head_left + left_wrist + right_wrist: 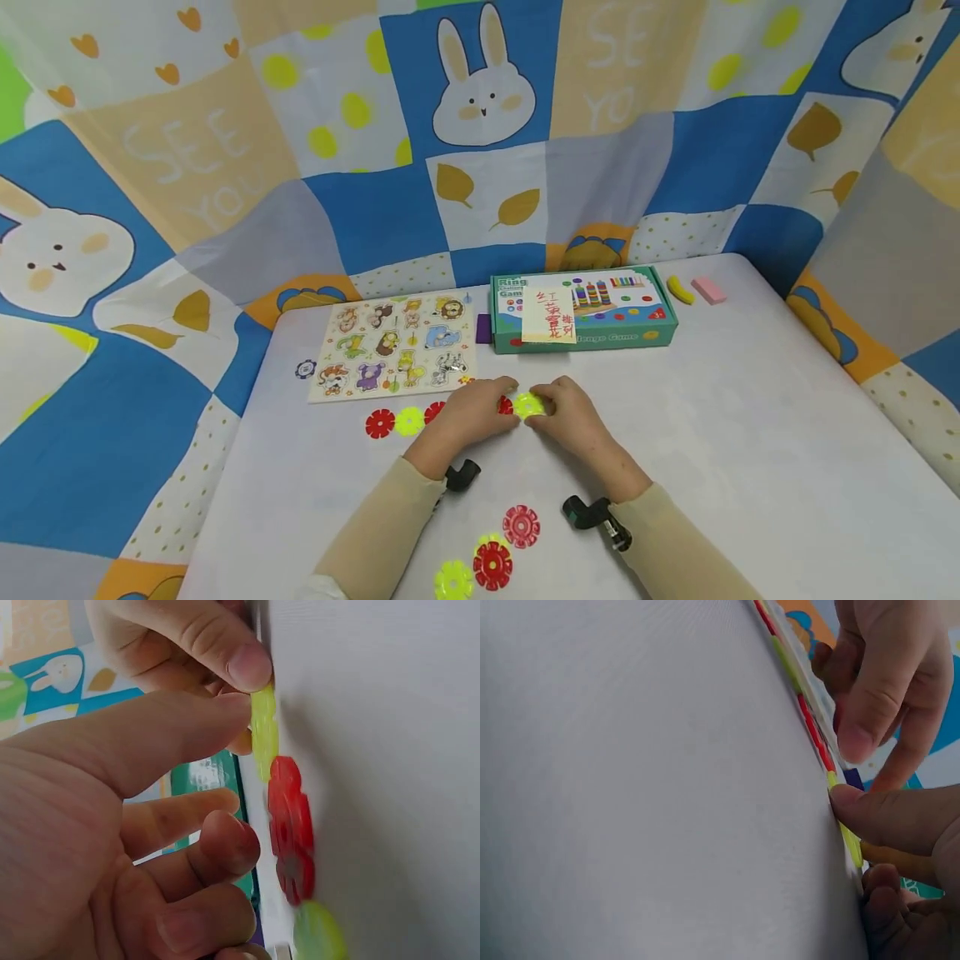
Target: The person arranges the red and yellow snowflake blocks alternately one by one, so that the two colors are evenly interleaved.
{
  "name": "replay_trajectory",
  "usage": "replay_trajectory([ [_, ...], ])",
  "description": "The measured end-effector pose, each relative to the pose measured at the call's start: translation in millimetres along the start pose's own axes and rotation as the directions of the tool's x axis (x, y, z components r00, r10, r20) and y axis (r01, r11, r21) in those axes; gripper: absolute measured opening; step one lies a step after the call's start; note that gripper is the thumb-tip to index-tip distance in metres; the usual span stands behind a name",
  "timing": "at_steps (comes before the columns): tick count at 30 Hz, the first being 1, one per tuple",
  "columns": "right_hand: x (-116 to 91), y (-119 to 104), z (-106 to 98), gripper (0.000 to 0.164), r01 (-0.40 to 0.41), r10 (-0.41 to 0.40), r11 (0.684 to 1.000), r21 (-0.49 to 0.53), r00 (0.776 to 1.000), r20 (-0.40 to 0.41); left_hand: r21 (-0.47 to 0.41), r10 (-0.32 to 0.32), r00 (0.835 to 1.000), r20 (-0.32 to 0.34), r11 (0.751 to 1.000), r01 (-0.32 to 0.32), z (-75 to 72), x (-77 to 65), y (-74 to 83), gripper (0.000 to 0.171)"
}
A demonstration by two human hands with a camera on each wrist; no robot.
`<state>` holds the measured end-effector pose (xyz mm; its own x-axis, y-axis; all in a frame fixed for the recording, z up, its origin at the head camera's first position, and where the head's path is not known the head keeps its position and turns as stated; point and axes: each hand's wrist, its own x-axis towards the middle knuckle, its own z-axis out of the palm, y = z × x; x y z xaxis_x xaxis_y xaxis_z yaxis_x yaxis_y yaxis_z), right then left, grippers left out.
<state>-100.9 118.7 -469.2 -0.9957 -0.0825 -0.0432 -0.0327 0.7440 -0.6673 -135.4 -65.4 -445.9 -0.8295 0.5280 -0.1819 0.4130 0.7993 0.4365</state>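
Note:
A row of flower-shaped plastic discs runs along the table, red and yellow by turns, from a red disc (380,423) on the left past a yellow disc (409,421). My left hand (474,410) hides part of this row. At the right end, my right hand (572,419) pinches a yellow disc (528,406) between thumb and fingers. It stands beside a red disc (291,821), edges close together. The left thumb tip comes right up to the yellow disc in the left wrist view, while the other left fingers are loosely bent and hold nothing.
Near the front lie more loose discs, among them a red one (492,566) overlapping a yellow one, and another yellow one (453,580). An animal puzzle board (397,346) and a green game box (585,340) stand behind. A yellow banana-shaped piece (680,290) and pink block (708,290) lie back right.

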Motion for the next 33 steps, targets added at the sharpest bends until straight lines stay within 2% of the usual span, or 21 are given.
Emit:
replay_trajectory([
  [3,-2.3,1.2,-4.1,0.053,-0.013,0.011,0.999,0.045,0.999,0.035,-0.009,0.024,1.0,0.008,1.0,-0.024,4.1,5.2,2.8,0.057],
  [9,-17.9,-0.1,-15.5,0.058,-0.103,0.091,0.98,0.172,0.993,0.072,-0.04,0.047,0.998,0.037,0.998,-0.045,14.1,8.2,2.6,0.055],
  [12,-31.8,-4.6,-17.7,0.049,-0.07,0.057,0.983,0.171,0.995,0.078,-0.036,0.045,0.999,0.028,0.998,-0.044,15.8,7.0,2.0,0.052],
  [14,-43.7,-8.9,-18.1,0.038,-0.007,-0.011,0.986,0.164,0.994,0.108,-0.027,0.049,0.999,0.017,0.998,-0.049,16.6,5.8,0.8,0.051],
  [16,-55.7,-13.8,-16.8,0.029,0.066,-0.09,0.988,0.142,0.982,0.169,-0.025,0.052,0.999,0.008,0.998,-0.052,16.6,5.3,-0.6,0.05],
  [19,-72.6,-21.8,-11.4,0.023,0.16,-0.182,0.982,0.103,0.942,0.281,-0.028,0.05,0.999,0.0,0.998,-0.05,15.1,4.6,-1.7,0.049],
  [22,-86.2,-29.2,-4.2,0.028,0.199,-0.207,0.978,0.06,0.904,0.374,-0.034,0.037,0.999,0.002,0.999,-0.037,13.5,4.6,-1.9,0.048],
  [24,-93.5,-33.1,-0.4,0.034,0.21,-0.202,0.977,0.024,0.892,0.404,-0.042,0.028,1.0,0.003,0.999,-0.028,13.3,4.7,-1.9,0.048],
  [27,-100.6,-35.9,3.9,0.04,0.216,-0.19,0.976,-0.021,0.896,0.401,-0.053,0.024,1.0,0.001,0.998,-0.024,14.2,5.7,-1.8,0.048],
  [33,-105.5,-36.5,7.6,0.035,0.198,-0.166,0.979,-0.051,0.915,0.367,-0.057,0.032,0.999,0.005,0.998,-0.032,17.4,9.4,-0.2,0.047],
])
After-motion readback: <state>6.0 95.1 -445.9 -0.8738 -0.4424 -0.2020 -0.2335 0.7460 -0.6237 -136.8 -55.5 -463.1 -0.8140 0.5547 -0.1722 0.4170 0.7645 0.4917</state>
